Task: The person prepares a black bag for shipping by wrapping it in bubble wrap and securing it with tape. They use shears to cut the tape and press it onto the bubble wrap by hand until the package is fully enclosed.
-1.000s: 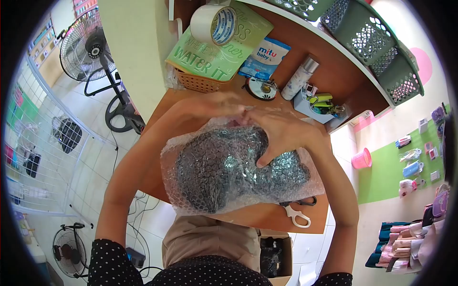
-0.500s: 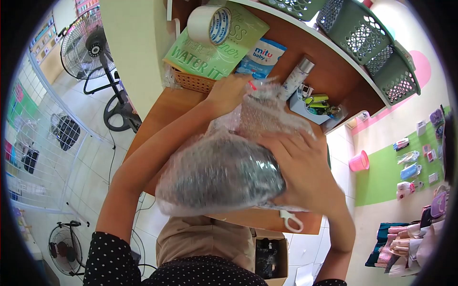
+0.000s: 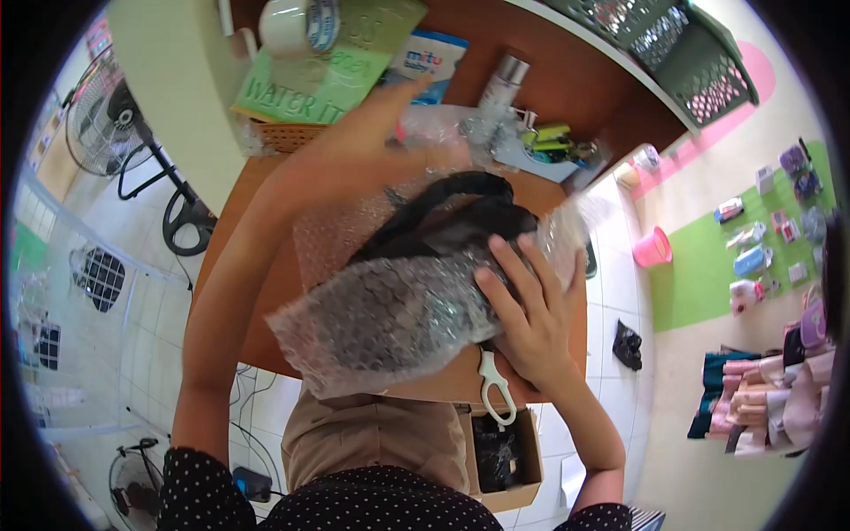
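A black bag with a looped handle lies partly wrapped in clear bubble wrap on the wooden desk. The wrap covers its near side, while the black handle shows uncovered at the top. My right hand rests on the right side of the bundle, fingers spread over the wrap. Blurred by motion, my left hand is raised above the far left part of the wrap, its fingers apart. White-handled scissors lie at the desk's near edge, below my right hand, their blades hidden.
Behind the bundle stand a tape roll, a green pouch on a woven basket, a blue-and-white packet, a spray bottle and an organizer box. An open carton sits below the desk.
The bubble wrap has opened up, exposing the black bag and handle. My left hand has lifted off the wrap's top and moved left. More of the scissors shows; the camera view has shifted.
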`<move>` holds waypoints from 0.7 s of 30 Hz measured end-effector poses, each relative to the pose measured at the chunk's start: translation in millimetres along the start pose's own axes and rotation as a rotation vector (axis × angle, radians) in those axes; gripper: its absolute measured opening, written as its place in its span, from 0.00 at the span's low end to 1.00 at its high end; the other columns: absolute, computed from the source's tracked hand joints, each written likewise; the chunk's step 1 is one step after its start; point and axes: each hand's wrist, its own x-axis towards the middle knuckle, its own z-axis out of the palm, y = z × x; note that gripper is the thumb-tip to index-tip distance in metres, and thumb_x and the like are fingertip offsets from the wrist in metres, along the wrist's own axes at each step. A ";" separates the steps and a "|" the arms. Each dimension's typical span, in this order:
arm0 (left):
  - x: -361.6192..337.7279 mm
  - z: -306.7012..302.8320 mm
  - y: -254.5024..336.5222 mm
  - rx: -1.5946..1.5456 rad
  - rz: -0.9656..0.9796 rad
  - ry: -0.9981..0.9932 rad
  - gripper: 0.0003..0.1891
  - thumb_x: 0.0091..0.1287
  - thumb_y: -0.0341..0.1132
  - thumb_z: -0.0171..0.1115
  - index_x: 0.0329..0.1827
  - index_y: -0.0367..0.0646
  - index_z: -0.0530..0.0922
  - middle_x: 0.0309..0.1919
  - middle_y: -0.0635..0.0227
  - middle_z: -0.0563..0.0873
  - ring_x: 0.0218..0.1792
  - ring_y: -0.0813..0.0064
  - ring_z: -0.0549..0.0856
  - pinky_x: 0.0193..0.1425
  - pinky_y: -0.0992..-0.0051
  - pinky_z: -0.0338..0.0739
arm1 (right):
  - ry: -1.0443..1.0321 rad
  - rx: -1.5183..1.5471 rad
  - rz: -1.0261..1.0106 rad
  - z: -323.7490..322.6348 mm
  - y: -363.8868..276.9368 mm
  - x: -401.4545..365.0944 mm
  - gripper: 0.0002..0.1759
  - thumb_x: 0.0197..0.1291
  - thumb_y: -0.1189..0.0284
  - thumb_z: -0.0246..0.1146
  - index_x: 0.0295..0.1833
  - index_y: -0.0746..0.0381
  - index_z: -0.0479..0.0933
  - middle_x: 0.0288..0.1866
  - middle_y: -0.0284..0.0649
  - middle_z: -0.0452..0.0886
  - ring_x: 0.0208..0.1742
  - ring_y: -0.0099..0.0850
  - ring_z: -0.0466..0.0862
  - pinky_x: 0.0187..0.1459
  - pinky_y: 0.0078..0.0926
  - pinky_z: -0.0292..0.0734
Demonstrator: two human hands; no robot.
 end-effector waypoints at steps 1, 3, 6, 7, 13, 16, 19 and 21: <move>-23.1 9.4 11.2 0.122 0.070 -0.136 0.48 0.55 0.51 0.68 0.74 0.35 0.54 0.68 0.46 0.66 0.69 0.57 0.66 0.70 0.66 0.62 | 0.013 -0.015 -0.026 4.1 3.9 3.7 0.25 0.55 0.65 0.64 0.60 0.47 0.70 0.67 0.36 0.71 0.70 0.37 0.66 0.68 0.66 0.42; -58.7 23.3 32.3 0.327 0.094 -0.363 0.52 0.52 0.51 0.71 0.75 0.36 0.51 0.68 0.44 0.64 0.69 0.53 0.65 0.69 0.64 0.63 | 0.030 -0.035 -0.047 8.0 4.5 -0.2 0.30 0.52 0.63 0.66 0.63 0.48 0.69 0.71 0.40 0.66 0.73 0.41 0.61 0.68 0.66 0.42; -85.1 42.9 44.6 0.449 0.074 -0.426 0.53 0.50 0.47 0.73 0.74 0.37 0.51 0.66 0.41 0.65 0.68 0.46 0.65 0.66 0.58 0.66 | 0.185 0.131 0.369 -1.2 -7.9 -32.8 0.55 0.40 0.54 0.74 0.73 0.57 0.54 0.75 0.58 0.49 0.74 0.61 0.48 0.70 0.62 0.44; -90.9 48.6 45.2 0.473 0.093 -0.392 0.52 0.49 0.44 0.73 0.74 0.38 0.51 0.64 0.40 0.65 0.66 0.41 0.66 0.64 0.53 0.68 | 0.121 0.152 0.532 -8.2 -20.7 -47.3 0.58 0.39 0.53 0.75 0.74 0.58 0.52 0.74 0.58 0.49 0.74 0.61 0.48 0.70 0.61 0.44; -106.9 71.0 55.3 0.605 0.042 -0.474 0.53 0.48 0.36 0.75 0.76 0.47 0.50 0.70 0.44 0.57 0.67 0.35 0.62 0.64 0.45 0.65 | -0.422 0.221 0.898 -27.1 -52.7 -122.6 0.54 0.37 0.52 0.75 0.69 0.62 0.61 0.68 0.54 0.63 0.69 0.54 0.61 0.64 0.52 0.57; -114.0 69.4 54.8 0.637 0.022 -0.471 0.53 0.45 0.37 0.76 0.75 0.48 0.53 0.71 0.46 0.57 0.68 0.38 0.62 0.65 0.46 0.65 | -0.381 0.169 0.931 -32.6 -36.8 -132.3 0.45 0.35 0.53 0.75 0.62 0.61 0.70 0.63 0.49 0.69 0.64 0.49 0.68 0.59 0.50 0.62; -132.7 55.6 50.1 0.653 0.090 -0.402 0.37 0.56 0.30 0.62 0.72 0.51 0.62 0.69 0.50 0.64 0.64 0.41 0.69 0.56 0.47 0.75 | -0.255 0.107 0.912 -27.1 1.2 -149.0 0.38 0.34 0.59 0.75 0.56 0.62 0.76 0.56 0.51 0.74 0.58 0.49 0.73 0.58 0.45 0.67; -149.0 48.5 45.4 0.662 0.098 -0.413 0.35 0.57 0.31 0.60 0.72 0.51 0.63 0.69 0.50 0.63 0.66 0.42 0.68 0.57 0.47 0.74 | -0.143 0.132 0.963 -11.8 35.1 -158.0 0.36 0.35 0.62 0.74 0.55 0.62 0.76 0.55 0.52 0.76 0.58 0.49 0.73 0.60 0.45 0.67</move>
